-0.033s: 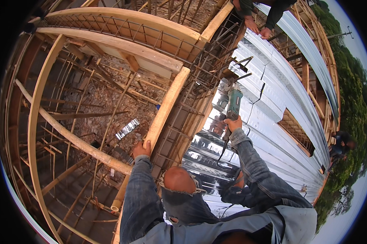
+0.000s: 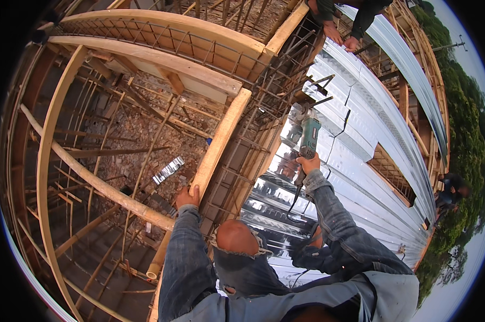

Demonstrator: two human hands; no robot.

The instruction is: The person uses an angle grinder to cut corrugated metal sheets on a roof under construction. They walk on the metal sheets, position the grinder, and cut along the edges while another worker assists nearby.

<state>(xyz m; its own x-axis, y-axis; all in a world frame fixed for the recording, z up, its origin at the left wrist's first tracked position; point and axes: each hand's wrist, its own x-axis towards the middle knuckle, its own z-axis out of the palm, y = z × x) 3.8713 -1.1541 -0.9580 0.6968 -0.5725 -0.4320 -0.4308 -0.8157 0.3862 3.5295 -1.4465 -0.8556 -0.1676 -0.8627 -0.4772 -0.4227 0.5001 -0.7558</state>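
Note:
In my right hand is a green angle grinder, gripped by its rear body. Its head points away from me, close to the dark metal pieces at the edge of the corrugated metal sheets. Whether the disc touches anything is too small to tell. A black cord hangs from the grinder's back end. My left hand is closed around the near part of a wooden board, left of the rebar cage.
Left of the board is a drop to rubble, crossed by bamboo poles and timber. A cutout gapes in the sheets. Another person's hands are at the far sheet edge; a second person sits far right.

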